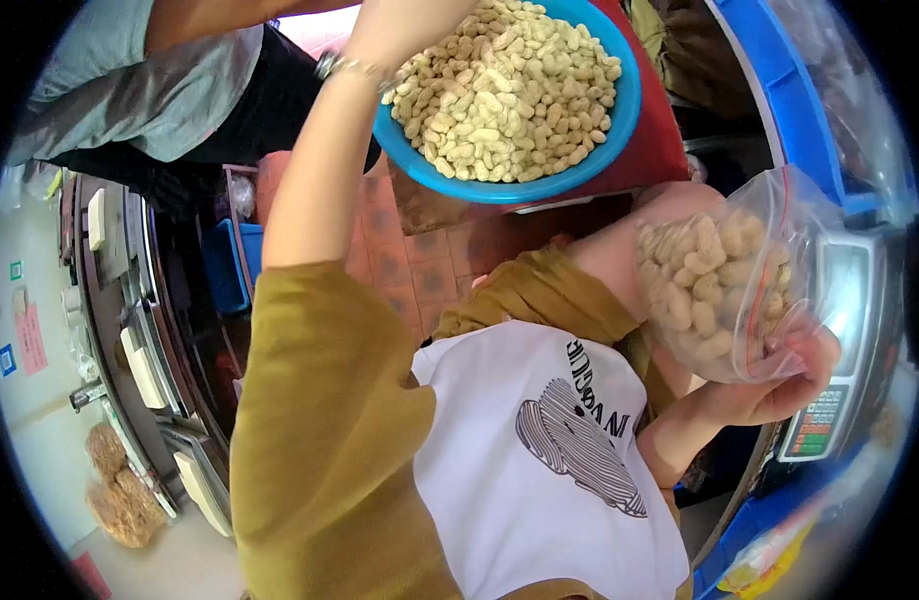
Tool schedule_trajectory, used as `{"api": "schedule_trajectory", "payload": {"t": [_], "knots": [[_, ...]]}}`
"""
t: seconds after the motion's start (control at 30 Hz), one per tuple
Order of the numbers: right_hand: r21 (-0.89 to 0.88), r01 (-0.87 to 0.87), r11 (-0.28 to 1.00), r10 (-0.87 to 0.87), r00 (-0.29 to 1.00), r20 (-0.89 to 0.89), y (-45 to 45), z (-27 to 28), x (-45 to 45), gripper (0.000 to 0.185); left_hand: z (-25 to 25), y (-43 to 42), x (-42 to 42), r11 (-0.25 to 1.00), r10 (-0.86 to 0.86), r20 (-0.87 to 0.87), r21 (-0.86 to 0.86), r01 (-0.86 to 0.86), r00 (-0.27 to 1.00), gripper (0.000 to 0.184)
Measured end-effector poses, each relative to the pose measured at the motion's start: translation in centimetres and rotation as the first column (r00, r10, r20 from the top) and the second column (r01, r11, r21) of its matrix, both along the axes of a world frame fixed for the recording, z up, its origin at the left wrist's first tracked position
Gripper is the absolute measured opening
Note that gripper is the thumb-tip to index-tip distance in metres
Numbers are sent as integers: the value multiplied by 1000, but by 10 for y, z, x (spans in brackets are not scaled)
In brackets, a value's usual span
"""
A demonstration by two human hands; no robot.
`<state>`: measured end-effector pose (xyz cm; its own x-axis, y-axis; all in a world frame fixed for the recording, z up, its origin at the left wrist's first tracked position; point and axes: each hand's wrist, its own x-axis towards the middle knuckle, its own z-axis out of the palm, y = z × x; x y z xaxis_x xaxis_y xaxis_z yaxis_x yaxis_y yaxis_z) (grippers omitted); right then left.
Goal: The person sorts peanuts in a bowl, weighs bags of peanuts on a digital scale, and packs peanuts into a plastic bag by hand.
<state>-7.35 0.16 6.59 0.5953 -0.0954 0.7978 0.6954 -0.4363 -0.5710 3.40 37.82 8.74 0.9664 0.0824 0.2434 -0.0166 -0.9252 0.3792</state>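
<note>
A blue basin (628, 110) heaped with unshelled peanuts (510, 100) stands at the top of the view. My left hand (410, 30), with a bracelet at its wrist, is over the basin's near-left rim; the top edge cuts off its fingers, so what they do is hidden. On the right, my right hand (795, 375) pinches the edge of a clear zip bag (770, 200) with a red line along its seal. Peanuts fill much of the bag, which is tilted beside my leg.
A digital scale (830, 340) with a keypad is beyond my right hand, next to blue trays (780, 70). Another person in a grey shirt (170, 100) is at upper left. Shelving (150, 350) lines the left, with a blue bin (230, 260) near the tiled floor.
</note>
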Motion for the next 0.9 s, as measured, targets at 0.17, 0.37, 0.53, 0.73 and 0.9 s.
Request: {"api": "schedule_trajectory", "payload": {"t": [0.17,0.37,0.53,0.73,0.9], "knots": [[2,38,999,-38,999,7,0,-1,-1,23,-24,1,-31,462,-173,-59,-886,29,983,30],[102,44,994,-49,998,45,11,-1,-2,23,-51,-14,-57,-549,-292,179,-836,-11,940,37],[101,49,994,-65,985,163,7,-4,-7,25,-27,-70,-44,-638,-459,202,-752,-163,865,33],[195,5,981,-50,972,230,-3,-1,-20,24,38,-154,-30,-331,-718,255,-944,5,647,30],[82,6,997,-10,998,54,-34,-3,-42,26,116,-229,-43,-35,-835,166,-968,250,524,28]]}}
